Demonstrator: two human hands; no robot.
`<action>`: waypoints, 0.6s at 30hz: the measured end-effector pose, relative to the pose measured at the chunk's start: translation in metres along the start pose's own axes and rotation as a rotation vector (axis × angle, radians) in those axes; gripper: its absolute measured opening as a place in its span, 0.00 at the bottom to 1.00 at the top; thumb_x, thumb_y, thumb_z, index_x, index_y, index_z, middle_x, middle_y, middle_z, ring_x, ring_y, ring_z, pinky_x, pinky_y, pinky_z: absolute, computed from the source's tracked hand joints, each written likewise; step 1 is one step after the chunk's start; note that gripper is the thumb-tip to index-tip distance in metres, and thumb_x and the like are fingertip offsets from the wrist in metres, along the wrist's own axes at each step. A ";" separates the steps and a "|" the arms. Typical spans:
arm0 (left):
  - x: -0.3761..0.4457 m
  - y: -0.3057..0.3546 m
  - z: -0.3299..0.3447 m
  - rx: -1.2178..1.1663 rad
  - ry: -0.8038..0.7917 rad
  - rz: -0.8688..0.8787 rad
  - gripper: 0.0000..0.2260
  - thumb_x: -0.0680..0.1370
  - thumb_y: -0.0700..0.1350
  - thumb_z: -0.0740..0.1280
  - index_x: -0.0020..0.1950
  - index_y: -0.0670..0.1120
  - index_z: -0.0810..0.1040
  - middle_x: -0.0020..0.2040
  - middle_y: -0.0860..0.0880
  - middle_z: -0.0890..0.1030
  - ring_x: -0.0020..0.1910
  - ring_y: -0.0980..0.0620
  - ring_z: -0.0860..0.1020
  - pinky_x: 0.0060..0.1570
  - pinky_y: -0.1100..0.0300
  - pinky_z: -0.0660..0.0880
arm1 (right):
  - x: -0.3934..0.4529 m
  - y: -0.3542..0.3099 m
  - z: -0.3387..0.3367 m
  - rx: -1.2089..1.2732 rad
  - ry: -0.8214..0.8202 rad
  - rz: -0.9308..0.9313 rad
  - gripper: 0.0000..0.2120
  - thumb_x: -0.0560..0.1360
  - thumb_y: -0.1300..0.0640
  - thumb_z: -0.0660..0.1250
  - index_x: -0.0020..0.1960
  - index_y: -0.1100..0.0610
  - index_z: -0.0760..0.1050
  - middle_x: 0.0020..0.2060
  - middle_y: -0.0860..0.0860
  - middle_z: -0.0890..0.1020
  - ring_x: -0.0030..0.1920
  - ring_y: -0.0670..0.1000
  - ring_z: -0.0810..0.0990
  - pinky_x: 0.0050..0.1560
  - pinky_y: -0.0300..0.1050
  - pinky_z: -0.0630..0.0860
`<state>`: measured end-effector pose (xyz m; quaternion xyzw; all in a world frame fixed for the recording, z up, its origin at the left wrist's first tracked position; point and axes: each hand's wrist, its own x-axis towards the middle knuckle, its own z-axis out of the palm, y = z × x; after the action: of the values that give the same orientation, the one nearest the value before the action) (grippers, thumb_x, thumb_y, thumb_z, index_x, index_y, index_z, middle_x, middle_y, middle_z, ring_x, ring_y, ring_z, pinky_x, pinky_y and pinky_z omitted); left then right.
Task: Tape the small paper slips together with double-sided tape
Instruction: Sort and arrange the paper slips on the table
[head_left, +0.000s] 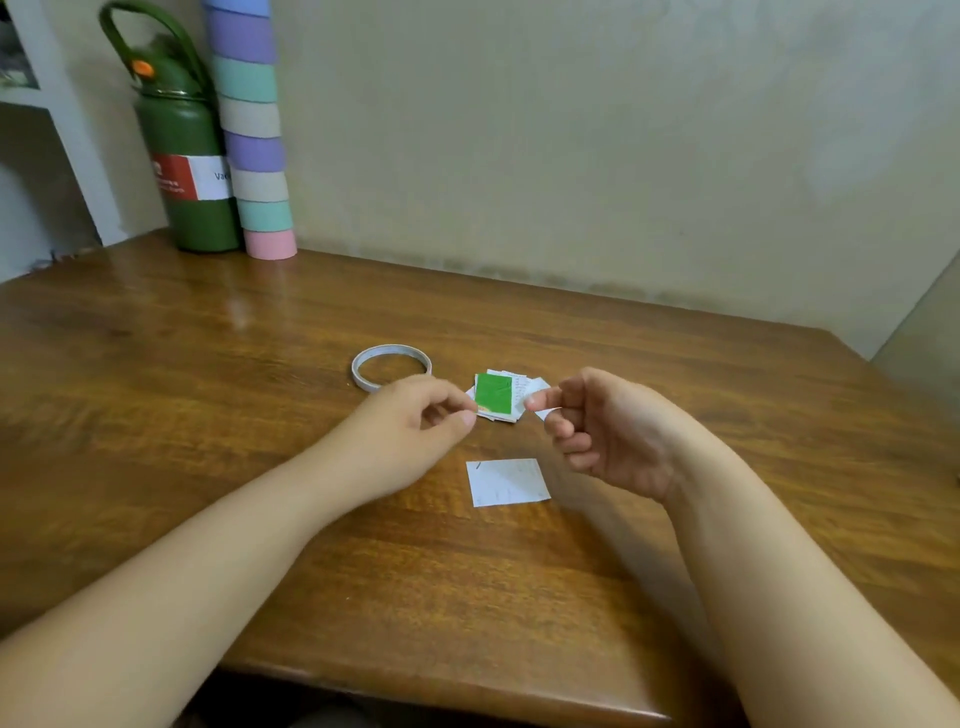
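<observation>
A thin white roll of double-sided tape (390, 368) lies flat on the wooden table (208, 389). To its right is a small pile of paper slips (496, 396) with a green one on top. One white slip (506, 482) lies alone nearer to me. My left hand (410, 426) hovers just left of the pile with thumb and forefinger tips pressed together; whether anything is between them is too small to tell. My right hand (608, 431) hovers right of the pile, fingers curled, thumb and forefinger pinching a small white piece (545, 413).
A green flask (187, 156) with a red and white label and a tall stack of pastel cups (254, 130) stand at the table's back left corner against the wall. The table's front edge is near my forearms.
</observation>
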<state>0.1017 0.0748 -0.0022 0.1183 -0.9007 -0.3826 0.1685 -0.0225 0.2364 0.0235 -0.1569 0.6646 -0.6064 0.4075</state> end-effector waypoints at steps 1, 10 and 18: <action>-0.006 -0.001 0.001 0.027 -0.001 0.018 0.06 0.78 0.48 0.64 0.51 0.52 0.80 0.47 0.58 0.78 0.45 0.63 0.75 0.41 0.77 0.68 | -0.004 0.000 -0.001 -0.019 -0.007 0.019 0.18 0.77 0.59 0.49 0.42 0.60 0.78 0.25 0.50 0.67 0.23 0.45 0.60 0.21 0.35 0.56; -0.037 -0.010 0.020 0.290 -0.136 0.237 0.14 0.80 0.51 0.58 0.62 0.49 0.76 0.63 0.59 0.72 0.62 0.61 0.68 0.63 0.62 0.65 | -0.021 0.028 0.006 0.020 -0.007 0.180 0.16 0.77 0.60 0.52 0.51 0.60 0.78 0.24 0.48 0.62 0.24 0.45 0.55 0.20 0.34 0.53; -0.034 -0.010 0.014 0.384 -0.248 0.251 0.17 0.81 0.51 0.56 0.68 0.49 0.72 0.70 0.57 0.68 0.69 0.60 0.62 0.69 0.56 0.62 | -0.016 0.024 0.012 -0.068 0.041 0.205 0.17 0.77 0.61 0.51 0.53 0.61 0.78 0.24 0.48 0.61 0.24 0.45 0.53 0.21 0.35 0.51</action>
<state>0.1277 0.0884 -0.0262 -0.0122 -0.9782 -0.1925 0.0774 0.0030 0.2448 0.0077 -0.0895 0.7055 -0.5416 0.4482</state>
